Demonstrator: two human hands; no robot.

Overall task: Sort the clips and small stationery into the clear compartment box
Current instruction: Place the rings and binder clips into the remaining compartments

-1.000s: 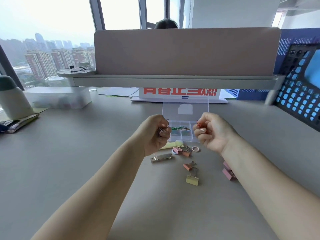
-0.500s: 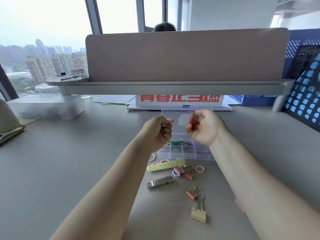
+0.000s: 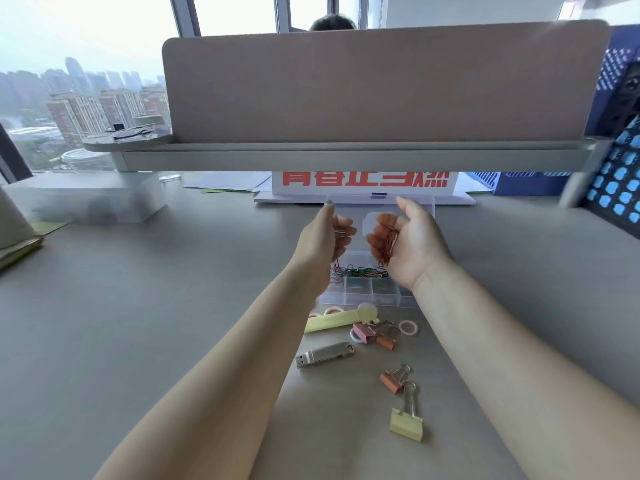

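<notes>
Both hands hung right over the box (image 3: pixel 367 296), centre frame, lid up behind. My guess is that was so clips would drop into the back compartment with the rest. Right hand (image 3: pixel 412 247) had its grip wide open, red clips (image 3: pixel 389 244) lying loose on the fingers. Left hand (image 3: pixel 322 244) was half open, thumb up. Couldn't tell if the dangling clips (image 3: pixel 336 263) under it were pinched or falling. Lower on the bench (image 3: pixel 138 306) sat binder clips (image 3: pixel 407 424), a USB stick (image 3: pixel 323 355), a cutter (image 3: pixel 334 322) and a tape ring (image 3: pixel 408 328), all unsorted. Nothing blocked the box.
</notes>
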